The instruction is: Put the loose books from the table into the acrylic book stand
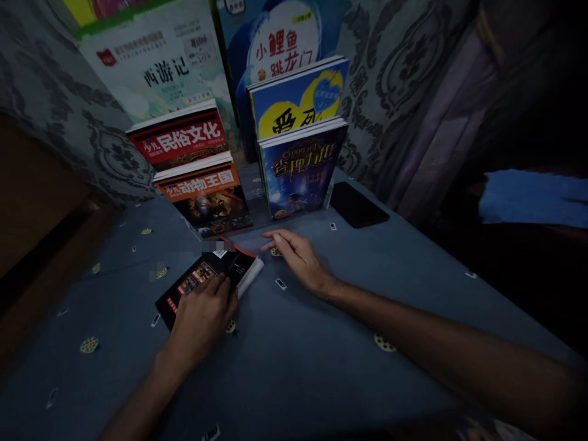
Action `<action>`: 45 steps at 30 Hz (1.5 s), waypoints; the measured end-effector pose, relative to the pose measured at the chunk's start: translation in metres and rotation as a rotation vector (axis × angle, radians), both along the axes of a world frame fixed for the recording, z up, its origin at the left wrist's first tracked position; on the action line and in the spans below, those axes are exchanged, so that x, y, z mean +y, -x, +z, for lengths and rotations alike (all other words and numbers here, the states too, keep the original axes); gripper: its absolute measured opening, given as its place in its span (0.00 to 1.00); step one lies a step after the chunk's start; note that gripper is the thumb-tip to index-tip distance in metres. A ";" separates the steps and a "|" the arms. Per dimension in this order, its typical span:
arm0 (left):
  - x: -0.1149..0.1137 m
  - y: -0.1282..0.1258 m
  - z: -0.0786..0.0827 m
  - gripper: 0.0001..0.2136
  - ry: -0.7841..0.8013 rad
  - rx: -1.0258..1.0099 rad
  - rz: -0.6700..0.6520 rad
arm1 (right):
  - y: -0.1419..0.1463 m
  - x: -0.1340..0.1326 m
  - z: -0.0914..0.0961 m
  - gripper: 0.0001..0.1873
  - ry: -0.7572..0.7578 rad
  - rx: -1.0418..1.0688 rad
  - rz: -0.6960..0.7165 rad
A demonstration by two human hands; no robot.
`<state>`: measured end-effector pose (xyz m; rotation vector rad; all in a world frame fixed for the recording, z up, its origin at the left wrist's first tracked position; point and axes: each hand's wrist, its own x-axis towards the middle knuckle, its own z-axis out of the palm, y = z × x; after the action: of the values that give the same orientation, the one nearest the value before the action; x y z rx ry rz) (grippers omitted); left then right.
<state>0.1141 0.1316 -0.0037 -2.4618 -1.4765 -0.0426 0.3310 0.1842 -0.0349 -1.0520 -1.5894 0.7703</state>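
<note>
A black paperback book [197,282] with small pictures on its cover lies aslant on the table, its orange-edged corner slightly raised. My left hand [204,306] is over its near side, fingers bent onto the cover, holding it. To the right of the book, my right hand [298,257] hovers just above the tablecloth with the index finger and thumb stretched out, nothing in it. Its fingertips are a little apart from the book's corner. Behind both hands stand an orange-topped book with a lion [209,199] and a dark blue book [303,171].
A red-covered book [184,138] and a blue and yellow book [298,98] stand in the rows behind. Larger books [160,67] lean at the back. A black phone [358,205] lies right of the rows. The patterned tablecloth [298,367] reaches the table's right edge.
</note>
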 end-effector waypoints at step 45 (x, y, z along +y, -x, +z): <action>-0.054 0.089 0.001 0.18 0.219 -0.147 -0.171 | 0.052 0.028 -0.020 0.21 -0.279 -0.755 0.277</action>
<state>0.0256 0.0772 -0.0025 -2.8120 -1.3875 -0.1027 0.2792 0.2125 -0.0544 -0.9766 -2.4427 0.3052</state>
